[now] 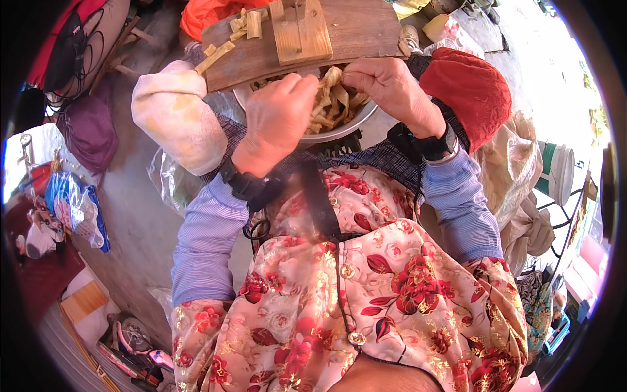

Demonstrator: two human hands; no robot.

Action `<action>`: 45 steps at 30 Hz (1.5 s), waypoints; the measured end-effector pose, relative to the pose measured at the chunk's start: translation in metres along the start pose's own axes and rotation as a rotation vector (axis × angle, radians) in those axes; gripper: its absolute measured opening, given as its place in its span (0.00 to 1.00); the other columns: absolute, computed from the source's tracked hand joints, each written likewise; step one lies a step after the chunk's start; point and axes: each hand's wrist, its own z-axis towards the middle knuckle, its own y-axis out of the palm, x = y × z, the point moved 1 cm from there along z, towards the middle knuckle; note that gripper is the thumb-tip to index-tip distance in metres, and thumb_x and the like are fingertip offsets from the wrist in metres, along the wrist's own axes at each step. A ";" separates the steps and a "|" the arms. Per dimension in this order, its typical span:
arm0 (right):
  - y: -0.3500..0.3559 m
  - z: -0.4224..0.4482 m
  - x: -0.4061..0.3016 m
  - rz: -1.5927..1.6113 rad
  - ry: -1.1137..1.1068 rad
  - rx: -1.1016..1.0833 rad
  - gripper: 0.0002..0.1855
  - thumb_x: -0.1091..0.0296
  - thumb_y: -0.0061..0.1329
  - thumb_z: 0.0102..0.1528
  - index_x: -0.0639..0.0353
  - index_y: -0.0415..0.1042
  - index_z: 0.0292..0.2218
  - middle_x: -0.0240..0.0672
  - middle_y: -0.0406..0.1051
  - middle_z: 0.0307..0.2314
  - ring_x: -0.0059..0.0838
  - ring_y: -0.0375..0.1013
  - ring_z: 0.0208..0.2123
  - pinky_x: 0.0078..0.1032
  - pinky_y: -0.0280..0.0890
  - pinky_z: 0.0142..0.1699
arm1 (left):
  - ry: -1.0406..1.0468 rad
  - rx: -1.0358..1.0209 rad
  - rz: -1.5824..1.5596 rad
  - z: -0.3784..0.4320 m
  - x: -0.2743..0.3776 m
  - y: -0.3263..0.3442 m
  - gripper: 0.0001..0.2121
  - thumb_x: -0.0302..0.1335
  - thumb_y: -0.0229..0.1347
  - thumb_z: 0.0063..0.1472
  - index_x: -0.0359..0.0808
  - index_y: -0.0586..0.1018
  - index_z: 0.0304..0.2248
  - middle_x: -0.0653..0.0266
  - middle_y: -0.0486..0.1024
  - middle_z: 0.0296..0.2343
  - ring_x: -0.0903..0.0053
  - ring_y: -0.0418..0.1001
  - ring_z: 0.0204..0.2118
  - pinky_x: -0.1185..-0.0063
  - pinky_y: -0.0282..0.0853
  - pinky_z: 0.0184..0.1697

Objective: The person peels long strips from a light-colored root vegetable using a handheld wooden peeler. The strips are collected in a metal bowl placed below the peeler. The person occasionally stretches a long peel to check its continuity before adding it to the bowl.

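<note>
My right hand [397, 88] pinches the end of a pale yellow, twisted strip [332, 77] between thumb and fingers. Close by on the other side of that strip is my left hand [281, 120], motion-blurred and curled; its fingertips are hidden, so its hold cannot be made out. Below both hands, a metal basin [338, 133] contains many similar strips [338, 105], loosely tangled. A wooden board [357, 29] lies across the basin's far side. On it are a pale wooden block [301, 32] with a slot along its middle and several cut yellow pieces [253, 24].
A pale stained cloth [179, 117] covers the left knee and a red cloth [465, 93] the right. Beyond the board is an orange plastic bag [210, 14]. Plastic sacking [512, 161] and a white-green bucket [556, 171] stand at right; a pink child's vehicle [139, 343] is lower left.
</note>
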 end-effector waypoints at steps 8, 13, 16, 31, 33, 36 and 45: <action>-0.003 0.002 -0.010 -0.417 -0.404 0.265 0.15 0.64 0.55 0.53 0.63 0.75 0.40 0.43 0.75 0.29 0.42 0.75 0.32 0.29 0.69 0.38 | -0.005 0.192 -0.201 0.000 -0.006 0.001 0.02 0.25 0.54 0.58 0.38 0.73 0.28 0.60 0.71 0.23 0.61 0.74 0.26 0.71 0.68 0.26; 0.000 0.013 -0.024 -0.402 -0.393 -0.147 0.15 0.65 0.56 0.51 0.64 0.73 0.38 0.42 0.76 0.32 0.46 0.75 0.33 0.31 0.69 0.38 | 0.008 0.012 -0.341 0.009 -0.010 0.003 0.06 0.24 0.54 0.61 0.32 0.77 0.36 0.57 0.76 0.27 0.64 0.75 0.28 0.74 0.69 0.30; -0.008 0.011 -0.016 -0.188 -0.198 -0.240 0.09 0.65 0.53 0.53 0.61 0.74 0.33 0.43 0.73 0.24 0.42 0.74 0.26 0.31 0.67 0.32 | -0.111 -0.163 -0.639 0.009 -0.017 -0.003 0.06 0.27 0.53 0.62 0.31 0.76 0.33 0.57 0.73 0.23 0.65 0.71 0.24 0.74 0.67 0.29; 0.018 0.078 0.024 0.002 -0.019 0.177 0.10 0.65 0.48 0.58 0.64 0.73 0.37 0.44 0.71 0.23 0.38 0.72 0.27 0.30 0.67 0.36 | -0.450 -0.047 -0.984 0.054 -0.094 0.029 0.03 0.25 0.53 0.64 0.36 0.76 0.36 0.77 0.71 0.23 0.92 0.63 0.25 0.89 0.58 0.28; 0.017 0.081 0.025 -0.018 -0.028 0.200 0.11 0.65 0.49 0.58 0.63 0.73 0.37 0.46 0.72 0.24 0.41 0.73 0.28 0.31 0.67 0.35 | -0.472 -0.042 -0.971 0.059 -0.098 0.037 0.03 0.25 0.53 0.64 0.37 0.76 0.36 0.77 0.70 0.23 0.92 0.63 0.25 0.89 0.58 0.28; 0.023 0.086 0.032 -0.116 -0.106 0.217 0.09 0.66 0.48 0.56 0.62 0.73 0.35 0.47 0.73 0.24 0.47 0.74 0.29 0.35 0.68 0.36 | -0.384 0.061 -0.795 0.067 -0.100 0.045 0.05 0.26 0.54 0.60 0.34 0.76 0.34 0.63 0.75 0.23 0.78 0.72 0.26 0.79 0.65 0.30; 0.020 0.053 0.031 -0.020 -0.222 0.075 0.10 0.70 0.50 0.54 0.56 0.76 0.39 0.42 0.75 0.27 0.46 0.75 0.31 0.36 0.70 0.38 | -0.437 0.085 -0.517 0.040 -0.104 0.040 0.07 0.29 0.55 0.60 0.34 0.77 0.30 0.56 0.75 0.20 0.69 0.75 0.23 0.72 0.68 0.27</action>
